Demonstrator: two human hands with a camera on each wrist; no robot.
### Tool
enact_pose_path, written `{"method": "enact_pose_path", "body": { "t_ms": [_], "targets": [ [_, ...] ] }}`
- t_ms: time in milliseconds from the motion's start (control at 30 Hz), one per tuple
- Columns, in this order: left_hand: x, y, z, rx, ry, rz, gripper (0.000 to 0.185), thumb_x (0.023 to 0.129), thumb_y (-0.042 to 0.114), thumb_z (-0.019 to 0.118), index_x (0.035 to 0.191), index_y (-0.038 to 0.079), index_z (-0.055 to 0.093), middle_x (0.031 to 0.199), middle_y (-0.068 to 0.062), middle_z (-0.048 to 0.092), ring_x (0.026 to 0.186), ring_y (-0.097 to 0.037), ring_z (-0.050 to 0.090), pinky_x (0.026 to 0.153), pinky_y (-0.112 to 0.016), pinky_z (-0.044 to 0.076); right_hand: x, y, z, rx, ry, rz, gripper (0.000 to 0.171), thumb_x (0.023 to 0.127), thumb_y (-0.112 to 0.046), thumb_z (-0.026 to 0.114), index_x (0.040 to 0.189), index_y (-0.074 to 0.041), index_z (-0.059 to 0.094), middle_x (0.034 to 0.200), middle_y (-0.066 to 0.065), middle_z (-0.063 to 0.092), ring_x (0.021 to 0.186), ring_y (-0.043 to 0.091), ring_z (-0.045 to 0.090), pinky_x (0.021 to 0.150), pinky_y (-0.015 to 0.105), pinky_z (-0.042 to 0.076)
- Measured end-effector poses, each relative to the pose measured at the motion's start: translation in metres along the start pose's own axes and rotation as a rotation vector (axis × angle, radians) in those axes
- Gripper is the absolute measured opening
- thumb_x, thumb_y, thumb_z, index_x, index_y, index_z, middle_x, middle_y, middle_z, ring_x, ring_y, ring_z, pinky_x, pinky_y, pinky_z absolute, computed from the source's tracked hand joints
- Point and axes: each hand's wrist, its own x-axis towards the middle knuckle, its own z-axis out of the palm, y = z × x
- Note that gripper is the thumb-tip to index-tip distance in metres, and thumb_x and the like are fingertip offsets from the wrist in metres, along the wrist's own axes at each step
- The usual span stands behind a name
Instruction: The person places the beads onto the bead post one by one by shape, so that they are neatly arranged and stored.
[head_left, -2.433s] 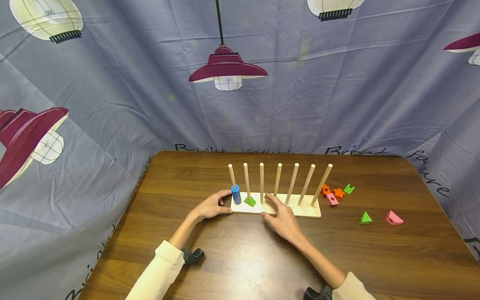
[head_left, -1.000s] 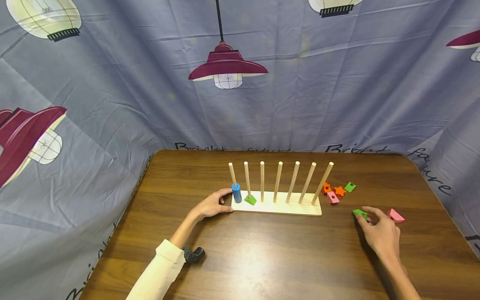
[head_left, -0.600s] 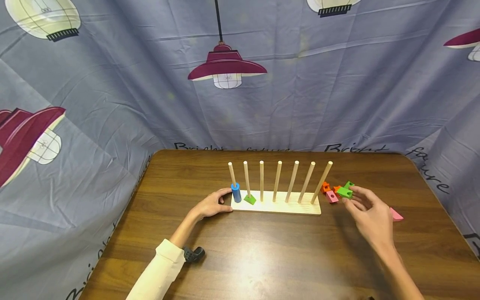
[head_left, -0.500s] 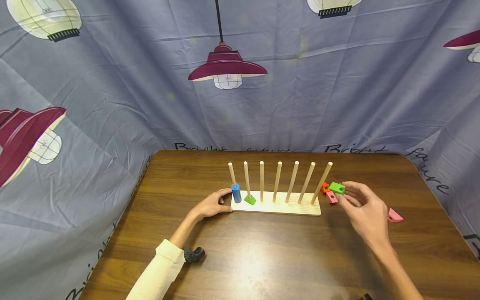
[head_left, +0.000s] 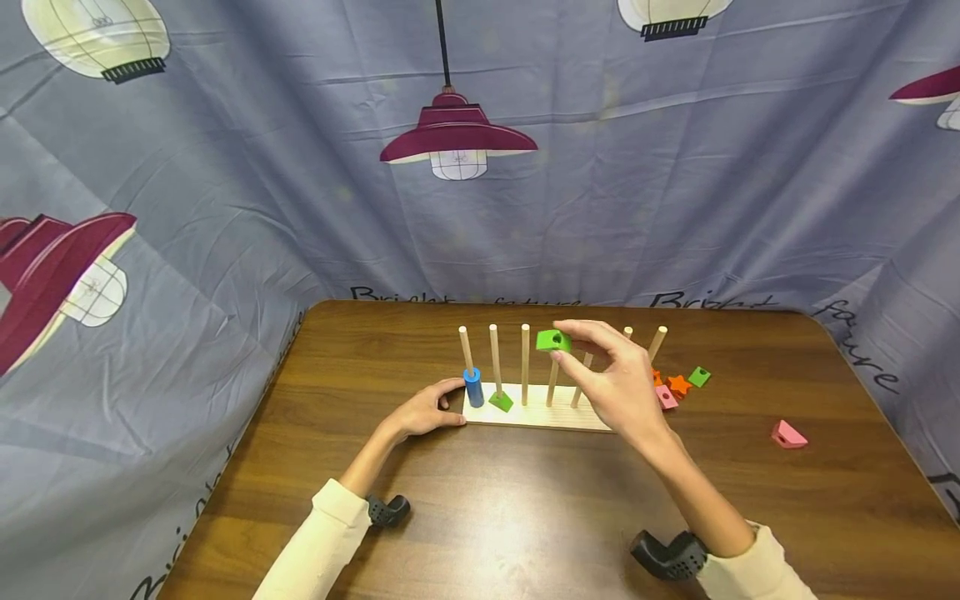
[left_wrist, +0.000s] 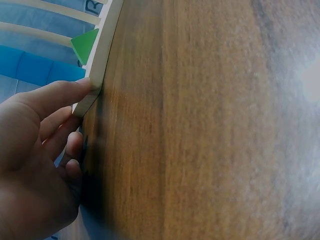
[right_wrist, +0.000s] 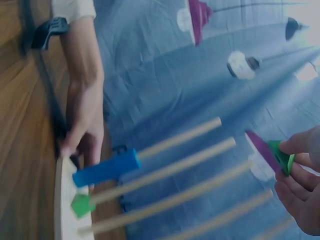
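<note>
A wooden peg board [head_left: 558, 417] with a row of upright pegs stands on the table. Its left end is gripped between the thumb and fingers of my left hand [head_left: 423, 412]. Blue cylindrical beads [head_left: 473, 390] are stacked on the leftmost peg, and one green triangular bead [head_left: 501, 402] lies low on the second. My right hand [head_left: 622, 385] pinches another green triangular bead [head_left: 552, 340], its hole showing, in the air between the tops of the third and fourth pegs. That hand hides part of the board's right side and the pegs there.
Right of the board lie an orange star-shaped bead [head_left: 678, 385], a pink bead [head_left: 666, 397] and a green bead [head_left: 699, 377]. More orange shows partly behind my right hand. A pink triangular bead [head_left: 788, 435] lies farther right on the brown table [head_left: 495, 517].
My right hand left the board, picked the green triangular bead off the table at the right, and carried it left over the pegs. My left hand stays on the board's end.
</note>
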Motion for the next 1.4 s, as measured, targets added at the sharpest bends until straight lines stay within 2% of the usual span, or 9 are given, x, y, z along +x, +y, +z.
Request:
{"method": "enact_pose_path", "body": {
  "t_ms": [133,267,367,500,633,800,1000,1133,1400],
  "targets": [
    [0.001,-0.001,0.000,0.003,-0.001,0.002,0.068,0.084,0.010,0.078,0.145,-0.001,0.048,0.131,-0.017,0.051,0.090,-0.019,0.045,0.080,-0.032,0.039,0.014,-0.006,0.023,-0.032,-0.024,-0.016,0.035,0.081,0.006,0.079,0.114,-0.004,0.074,0.110,0.005,0.070,0.096,0.016,0.065,0.083,0.023,0.049],
    [0.001,-0.002,-0.001,-0.001,-0.004,0.020,0.068,0.084,0.010,0.078,0.144,-0.001,0.049,0.131,-0.017,0.052,0.088,-0.019,0.045,0.079,-0.032,0.039,0.023,-0.008,0.042,-0.067,-0.056,-0.007,0.033,0.083,-0.002,0.079,0.115,-0.008,0.073,0.110,0.002,0.070,0.097,0.016,0.063,0.082,0.031,0.046],
    [0.001,-0.003,-0.001,-0.005,-0.003,0.028,0.068,0.084,0.010,0.078,0.144,-0.001,0.049,0.132,-0.017,0.052,0.088,-0.019,0.045,0.079,-0.032,0.039,0.026,-0.005,0.053,-0.065,-0.068,0.019,0.031,0.085,-0.003,0.078,0.116,-0.009,0.073,0.110,0.002,0.069,0.098,0.016,0.062,0.087,0.036,0.047],
    [0.002,-0.003,-0.001,-0.004,-0.006,0.022,0.068,0.084,0.010,0.078,0.145,0.000,0.049,0.133,-0.016,0.051,0.087,-0.019,0.044,0.079,-0.032,0.038,0.028,0.000,0.062,-0.052,-0.089,0.070,0.030,0.087,-0.005,0.076,0.117,-0.008,0.072,0.111,0.003,0.068,0.098,0.017,0.062,0.085,0.036,0.046],
    [0.001,-0.002,-0.001,-0.005,-0.012,0.014,0.068,0.085,0.009,0.077,0.146,0.000,0.048,0.133,-0.016,0.051,0.087,-0.018,0.044,0.078,-0.032,0.039,0.026,0.007,0.068,-0.049,-0.107,0.129,0.029,0.088,-0.007,0.076,0.116,-0.009,0.072,0.108,0.002,0.068,0.090,0.017,0.058,0.072,0.031,0.043],
    [0.000,-0.001,-0.001,-0.016,-0.021,-0.001,0.069,0.085,0.011,0.077,0.146,0.000,0.047,0.133,-0.016,0.050,0.088,-0.019,0.044,0.078,-0.033,0.039,0.017,0.018,0.075,-0.034,-0.087,0.190,0.030,0.088,-0.009,0.076,0.117,-0.009,0.070,0.108,0.003,0.069,0.087,0.020,0.058,0.065,0.032,0.040],
    [0.000,0.000,-0.001,-0.030,-0.017,-0.003,0.069,0.085,0.011,0.077,0.146,0.000,0.047,0.133,-0.016,0.050,0.089,-0.020,0.043,0.077,-0.034,0.038,0.004,0.033,0.083,0.057,-0.041,0.280,0.032,0.086,-0.010,0.078,0.114,-0.005,0.064,0.111,0.008,0.068,0.101,0.026,0.064,0.082,0.046,0.048],
    [0.000,0.000,-0.001,-0.026,-0.019,-0.005,0.068,0.085,0.010,0.077,0.146,0.001,0.047,0.132,-0.015,0.050,0.088,-0.020,0.043,0.077,-0.033,0.038,-0.013,0.052,0.090,0.079,-0.060,0.381,0.027,0.084,-0.008,0.080,0.109,-0.005,0.069,0.109,0.008,0.069,0.101,0.027,0.063,0.086,0.046,0.047],
    [0.001,-0.003,-0.001,-0.015,-0.006,0.024,0.068,0.083,0.009,0.078,0.143,-0.003,0.049,0.132,-0.017,0.051,0.088,-0.019,0.044,0.079,-0.032,0.039,-0.050,0.094,0.107,0.050,-0.126,0.565,0.029,0.082,-0.001,0.078,0.110,-0.003,0.069,0.112,0.015,0.068,0.105,0.034,0.062,0.088,0.049,0.047]
  ]
}}
